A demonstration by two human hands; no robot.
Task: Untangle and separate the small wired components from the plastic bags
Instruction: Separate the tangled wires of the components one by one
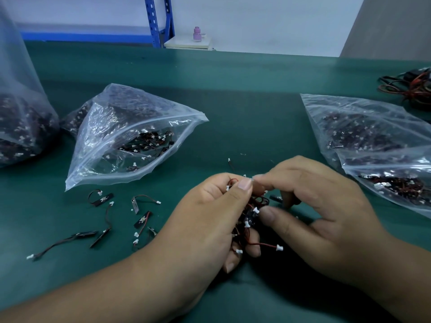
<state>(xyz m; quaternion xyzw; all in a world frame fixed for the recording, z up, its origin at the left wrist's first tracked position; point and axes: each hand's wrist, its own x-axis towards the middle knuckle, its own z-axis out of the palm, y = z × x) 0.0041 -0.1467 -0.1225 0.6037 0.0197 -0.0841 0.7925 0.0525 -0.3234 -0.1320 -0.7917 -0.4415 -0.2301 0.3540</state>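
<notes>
Green matting covers the surface (245, 94) in the head view. A tangled clump of small black-and-red wired components with white plugs (253, 214) hangs between both hands, just above it. The left hand (210, 217) curls its grip round the clump; the right hand (321, 206) pinches one lead at the clump's far end. The clump's long axis runs roughly near to far, so the pinched lead should likely draw out rightward, away from the left hand. To the left lie separated components (105, 220), near the mouth of an open clear plastic zip bag (112, 148).
</notes>
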